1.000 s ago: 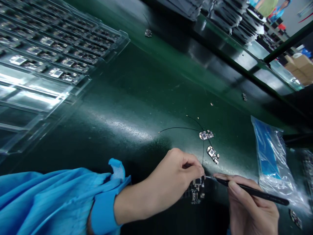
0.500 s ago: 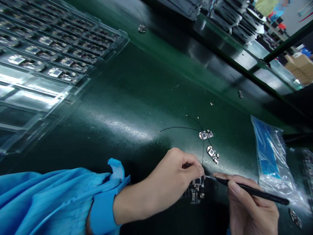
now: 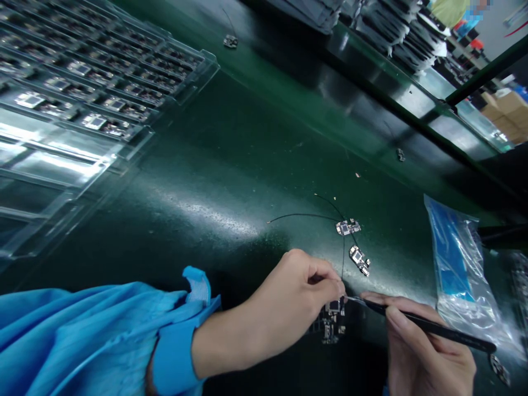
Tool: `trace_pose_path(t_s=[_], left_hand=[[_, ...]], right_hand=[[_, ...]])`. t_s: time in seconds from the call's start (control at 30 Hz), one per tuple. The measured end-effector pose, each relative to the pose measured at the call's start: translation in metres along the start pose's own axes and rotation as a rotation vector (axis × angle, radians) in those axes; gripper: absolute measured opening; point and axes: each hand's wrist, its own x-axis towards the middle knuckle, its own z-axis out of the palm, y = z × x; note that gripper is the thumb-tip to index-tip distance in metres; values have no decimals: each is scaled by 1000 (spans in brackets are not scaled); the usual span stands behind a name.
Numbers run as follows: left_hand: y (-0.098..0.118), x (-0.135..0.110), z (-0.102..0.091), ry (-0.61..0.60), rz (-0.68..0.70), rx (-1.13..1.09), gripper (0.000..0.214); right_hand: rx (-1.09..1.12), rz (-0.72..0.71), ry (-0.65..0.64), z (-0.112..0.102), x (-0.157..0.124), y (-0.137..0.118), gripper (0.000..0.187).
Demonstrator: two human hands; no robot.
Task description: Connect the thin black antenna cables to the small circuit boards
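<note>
Overhead and to my left, a clear plastic tray spreads across that corner, its rows of compartments filled with small circuit boards; the nearer part shows glossy, see-through pockets. Off to my right lies a clear plastic bag with a flat blue piece inside it. Cardboard boxes sit in the far right background; I cannot see into them.

Down at the near side, my left hand has thumb and forefinger pinched together at the upper end of a wired circuit board; whether this grip bites on the board's edge or on its wire, I cannot tell. My right hand is clamped around black tweezers, whose points reach my left fingertips, right beside the board.

Just beyond my hands, two loose circuit boards lie near each other on the green table, and thin black wires curve away from there to the left. Another round-ended board rests near the bag's lower end. A broad stretch of tabletop runs between the tray's edge and the loose pair. Along the far side, a glossy dark strip carries two small parts, well apart.
</note>
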Motion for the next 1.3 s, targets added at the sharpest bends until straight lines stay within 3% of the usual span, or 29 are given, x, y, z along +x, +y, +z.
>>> trace_pose_path(t_s=[0.43, 0.73, 1.3], left_hand=[[0, 0, 0, -8, -3, -3, 24], [1, -1, 0, 0, -1, 4, 23], [0, 0, 0, -1, 23, 37, 24]], right_hand=[[-18, -90, 21, 4, -3, -1, 14], [-40, -23, 32, -2, -1, -5, 13], [-62, -83, 13, -1, 0, -5, 13]])
